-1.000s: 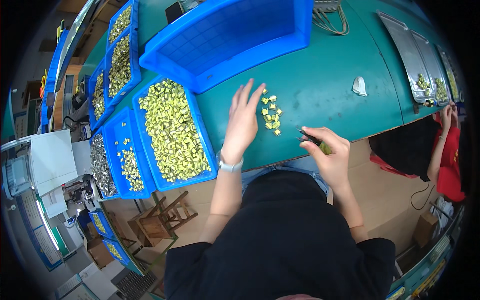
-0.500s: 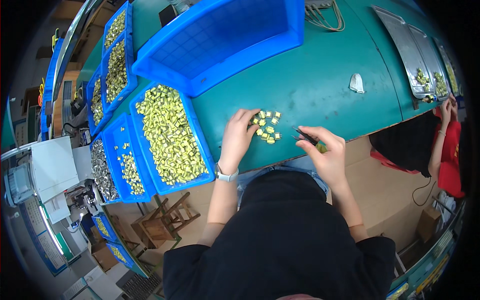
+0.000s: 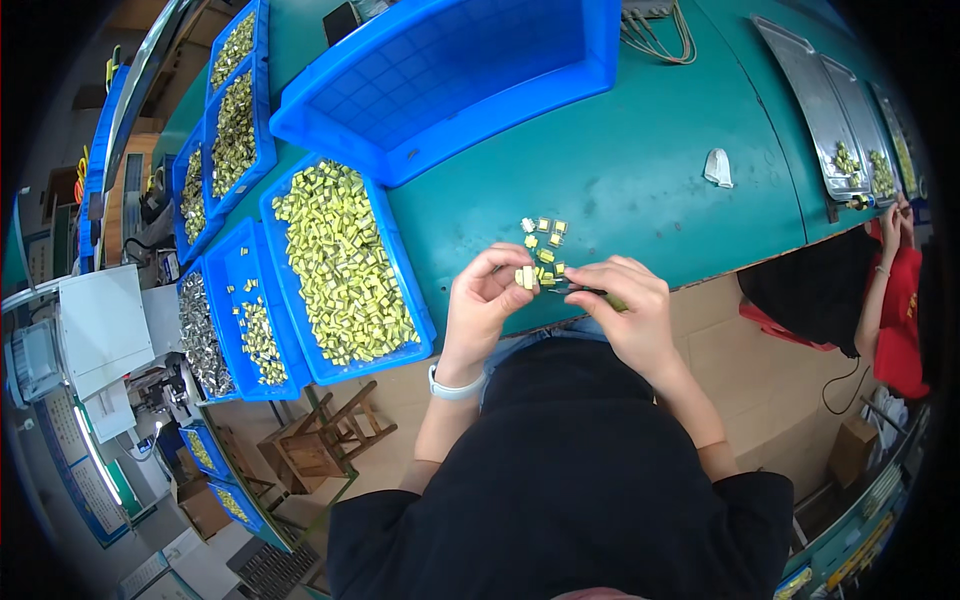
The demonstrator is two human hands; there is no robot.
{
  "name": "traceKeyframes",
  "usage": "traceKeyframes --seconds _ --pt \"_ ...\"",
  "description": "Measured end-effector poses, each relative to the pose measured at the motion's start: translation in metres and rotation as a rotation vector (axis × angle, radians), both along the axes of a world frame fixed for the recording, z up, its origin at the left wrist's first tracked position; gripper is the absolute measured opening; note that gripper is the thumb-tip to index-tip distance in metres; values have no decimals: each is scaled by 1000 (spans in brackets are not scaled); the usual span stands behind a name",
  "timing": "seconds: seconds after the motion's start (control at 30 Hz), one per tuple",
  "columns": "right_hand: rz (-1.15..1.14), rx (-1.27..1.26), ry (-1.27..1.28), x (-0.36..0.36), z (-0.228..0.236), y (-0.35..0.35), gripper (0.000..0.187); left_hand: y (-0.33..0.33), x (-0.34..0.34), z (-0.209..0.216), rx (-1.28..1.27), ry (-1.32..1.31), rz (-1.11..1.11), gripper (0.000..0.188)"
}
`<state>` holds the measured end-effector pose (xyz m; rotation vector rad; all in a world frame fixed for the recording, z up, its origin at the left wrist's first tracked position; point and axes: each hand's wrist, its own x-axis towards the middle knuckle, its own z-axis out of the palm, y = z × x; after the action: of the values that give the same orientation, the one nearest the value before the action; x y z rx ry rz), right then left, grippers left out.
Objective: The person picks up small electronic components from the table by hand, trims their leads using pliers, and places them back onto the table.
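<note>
A small heap of yellow-green block parts [image 3: 543, 246] lies on the green table [image 3: 640, 170] near its front edge. My left hand [image 3: 483, 305] pinches one such small part [image 3: 524, 276] between thumb and fingers beside the heap. My right hand [image 3: 628, 310] grips thin dark tweezers [image 3: 578, 291] whose tips point left toward the held part. Both hands are close together just below the heap.
A blue bin [image 3: 345, 262] full of the same parts stands left of my hands, with several smaller blue bins [image 3: 240, 310] further left. A large empty blue bin [image 3: 450, 80] sits behind. A white scrap [image 3: 718, 168] and metal trays [image 3: 840, 130] lie right, near another person [image 3: 895, 300].
My left hand has drawn back from the flat spread over the parts and now pinches one part. My right hand with the tweezers has moved left to meet it.
</note>
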<state>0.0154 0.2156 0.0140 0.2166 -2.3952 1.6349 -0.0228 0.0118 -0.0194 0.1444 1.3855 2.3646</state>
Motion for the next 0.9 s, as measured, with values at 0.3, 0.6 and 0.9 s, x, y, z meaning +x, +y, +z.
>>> traceKeyframes --seconds 0.3,0.6,0.9 --pt "-9 92 73 0 5 -2 19 6 3 5 13 39 -25 38" --pt "-19 173 150 0 8 -1 17 5 5 0 40 10 -47 31" --pt "-22 188 165 0 11 0 16 4 5 -5 57 41 -81 31"
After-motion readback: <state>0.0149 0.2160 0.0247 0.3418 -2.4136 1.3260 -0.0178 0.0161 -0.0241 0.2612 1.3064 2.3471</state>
